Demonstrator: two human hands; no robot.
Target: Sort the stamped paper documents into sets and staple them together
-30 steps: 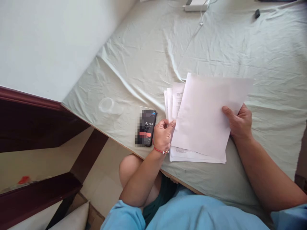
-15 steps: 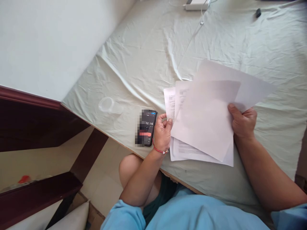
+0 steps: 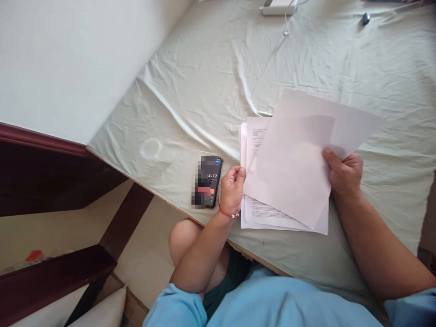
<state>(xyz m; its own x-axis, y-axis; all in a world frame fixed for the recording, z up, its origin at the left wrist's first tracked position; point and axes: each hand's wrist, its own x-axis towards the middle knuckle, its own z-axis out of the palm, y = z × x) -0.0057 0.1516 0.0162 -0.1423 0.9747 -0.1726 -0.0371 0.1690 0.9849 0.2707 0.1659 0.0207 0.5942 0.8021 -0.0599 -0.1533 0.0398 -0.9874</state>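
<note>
A stack of white paper sheets (image 3: pixel 272 213), some printed, lies near the front edge of a table draped in a pale green cloth (image 3: pixel 211 81). My left hand (image 3: pixel 232 188), with a red cord at the wrist, is closed on the stack's left edge. My right hand (image 3: pixel 344 175) pinches the right side of blank sheets (image 3: pixel 293 168) lifted and fanned above the stack. A dark phone (image 3: pixel 207 181) showing a timer lies just left of my left hand.
A clear round lid or cup (image 3: pixel 151 149) rests on the cloth to the left. At the far edge sit a white device (image 3: pixel 277 8) with a cable and a small dark object (image 3: pixel 365 18). A white wall and dark wooden furniture (image 3: pixel 51 177) stand left.
The sheets in my right hand fanned apart and shifted right, then settled slightly lower. My left hand squared the stack's left edge. The phone timer advanced a second.
</note>
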